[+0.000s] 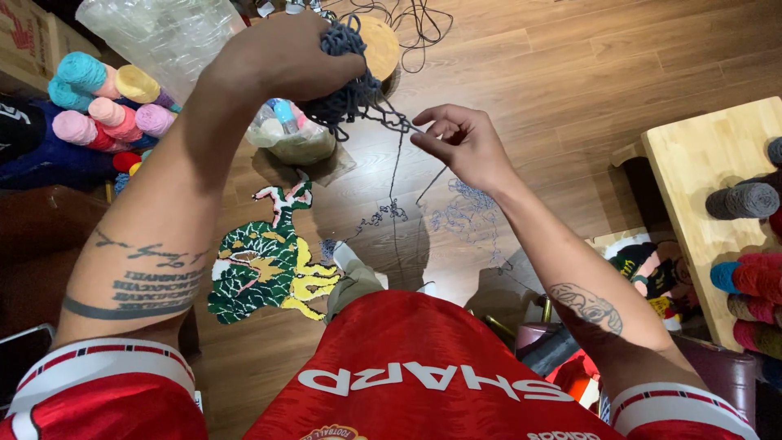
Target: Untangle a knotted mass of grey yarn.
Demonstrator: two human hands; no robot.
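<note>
My left hand (281, 57) is raised and closed around a tangled clump of dark grey-blue yarn (352, 81). A thin strand (397, 122) runs from the clump to my right hand (464, 143), which pinches it between thumb and fingers. More of the strand hangs down to a loose pile of yarn on the wooden floor (570, 73). Both forearms are bare and tattooed, with red and white sleeves at the bottom of the view.
A green, yellow and white tufted dragon rug piece (265, 261) lies on the floor. Pastel yarn cones (106, 102) are stacked at left beside a clear plastic bag (163, 33). A wooden bench (709, 179) at right holds more yarn cones (745, 200). A round wooden stool (381, 45) stands behind.
</note>
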